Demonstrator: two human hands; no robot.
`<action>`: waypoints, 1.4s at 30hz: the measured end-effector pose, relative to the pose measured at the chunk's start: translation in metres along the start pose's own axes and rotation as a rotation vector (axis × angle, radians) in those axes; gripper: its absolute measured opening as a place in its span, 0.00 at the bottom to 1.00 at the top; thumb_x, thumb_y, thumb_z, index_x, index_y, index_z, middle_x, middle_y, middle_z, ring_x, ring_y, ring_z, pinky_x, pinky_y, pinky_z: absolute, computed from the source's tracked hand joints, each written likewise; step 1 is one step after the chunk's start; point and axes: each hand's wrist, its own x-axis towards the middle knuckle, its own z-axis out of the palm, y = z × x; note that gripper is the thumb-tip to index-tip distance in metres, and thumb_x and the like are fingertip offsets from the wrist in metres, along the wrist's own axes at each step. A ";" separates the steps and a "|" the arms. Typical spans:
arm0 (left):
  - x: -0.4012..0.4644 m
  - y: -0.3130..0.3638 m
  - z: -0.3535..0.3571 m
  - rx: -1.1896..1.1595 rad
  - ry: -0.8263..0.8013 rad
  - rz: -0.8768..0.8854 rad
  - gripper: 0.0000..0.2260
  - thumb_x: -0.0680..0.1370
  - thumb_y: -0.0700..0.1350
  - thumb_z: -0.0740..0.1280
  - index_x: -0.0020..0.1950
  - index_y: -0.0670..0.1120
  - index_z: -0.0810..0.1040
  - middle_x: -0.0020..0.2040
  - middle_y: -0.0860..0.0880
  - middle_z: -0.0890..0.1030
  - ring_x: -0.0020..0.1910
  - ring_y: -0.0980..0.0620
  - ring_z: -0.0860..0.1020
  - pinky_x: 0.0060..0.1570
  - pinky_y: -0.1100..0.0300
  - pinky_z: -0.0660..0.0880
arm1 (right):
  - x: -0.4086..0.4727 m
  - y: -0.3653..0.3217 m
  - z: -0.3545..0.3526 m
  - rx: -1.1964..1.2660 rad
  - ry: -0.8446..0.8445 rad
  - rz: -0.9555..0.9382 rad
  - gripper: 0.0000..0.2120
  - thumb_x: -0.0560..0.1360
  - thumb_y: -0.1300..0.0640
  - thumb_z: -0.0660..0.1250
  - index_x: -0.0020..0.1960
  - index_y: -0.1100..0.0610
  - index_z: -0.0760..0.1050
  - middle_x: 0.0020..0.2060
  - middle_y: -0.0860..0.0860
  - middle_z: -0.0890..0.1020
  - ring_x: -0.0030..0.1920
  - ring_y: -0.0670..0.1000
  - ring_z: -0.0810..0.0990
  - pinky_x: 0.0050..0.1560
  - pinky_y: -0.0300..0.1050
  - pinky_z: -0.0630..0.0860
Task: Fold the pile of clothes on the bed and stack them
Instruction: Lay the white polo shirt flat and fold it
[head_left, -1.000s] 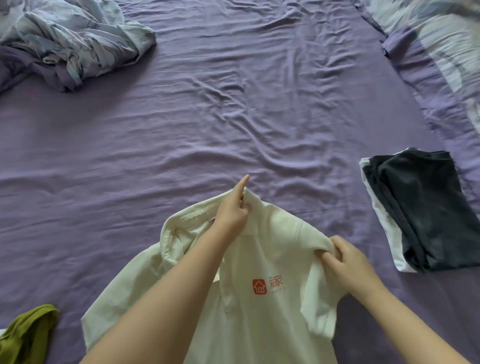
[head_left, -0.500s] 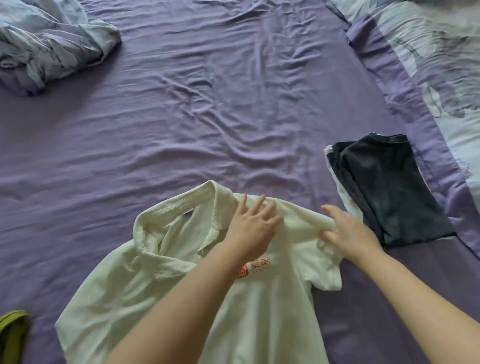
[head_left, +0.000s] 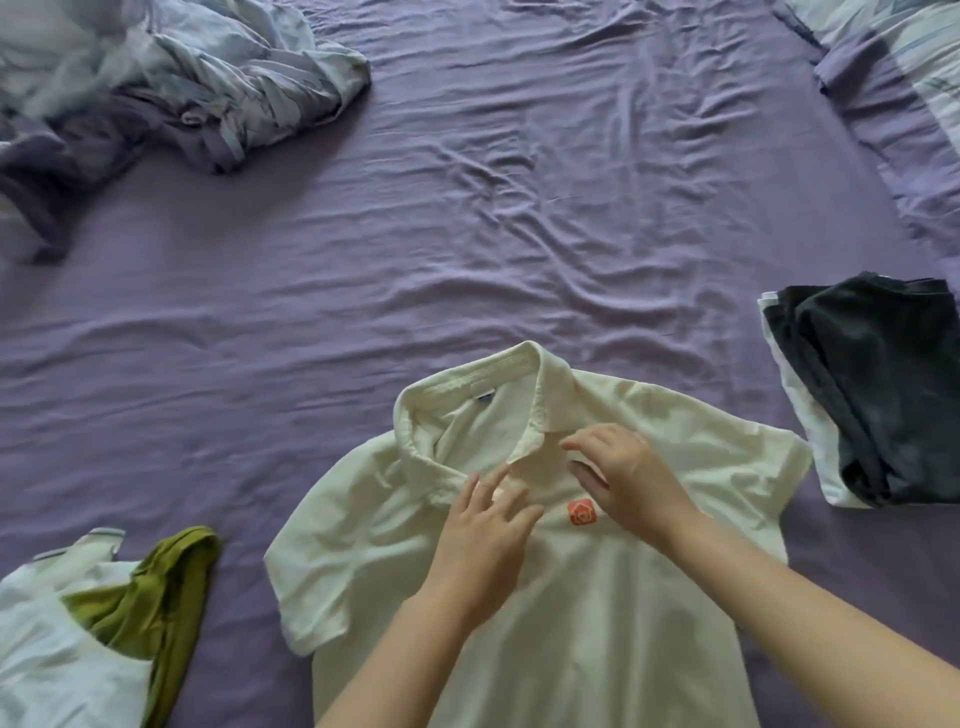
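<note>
Polo shirt (head_left: 597, 597) now flat, hands smoothing placket

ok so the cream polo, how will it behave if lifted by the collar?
The cream polo likely hangs floppy: it lies flat, creased, sleeves limp. The collar stands slightly, so probably a bit stiffer. It may slide easily on the purple sheet.

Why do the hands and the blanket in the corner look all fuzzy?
Head view: the left hand and right hand on the white polo shirt are motion-smeared; the crumpled blanket blurs near the wide-angle edge; soft, even light, no glare.
</note>
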 end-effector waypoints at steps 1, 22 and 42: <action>-0.013 -0.010 -0.002 -0.046 0.080 -0.028 0.19 0.65 0.42 0.76 0.54 0.52 0.82 0.56 0.52 0.81 0.61 0.43 0.77 0.60 0.48 0.74 | 0.008 -0.015 0.010 0.004 -0.021 -0.065 0.09 0.70 0.64 0.72 0.50 0.60 0.81 0.45 0.53 0.83 0.48 0.58 0.81 0.47 0.54 0.78; -0.072 -0.201 -0.037 -1.051 -0.366 -0.653 0.16 0.66 0.56 0.74 0.30 0.50 0.70 0.29 0.55 0.68 0.29 0.55 0.67 0.29 0.62 0.61 | 0.181 -0.157 0.093 -0.283 -0.766 -0.244 0.07 0.76 0.51 0.66 0.52 0.51 0.79 0.46 0.46 0.75 0.51 0.50 0.74 0.50 0.45 0.67; -0.154 -0.228 -0.049 -1.401 0.046 -0.716 0.11 0.71 0.36 0.73 0.37 0.47 0.72 0.29 0.57 0.74 0.30 0.59 0.72 0.30 0.68 0.69 | 0.170 -0.173 0.087 0.032 -0.881 0.152 0.11 0.72 0.56 0.71 0.35 0.51 0.70 0.36 0.48 0.75 0.37 0.50 0.78 0.38 0.44 0.79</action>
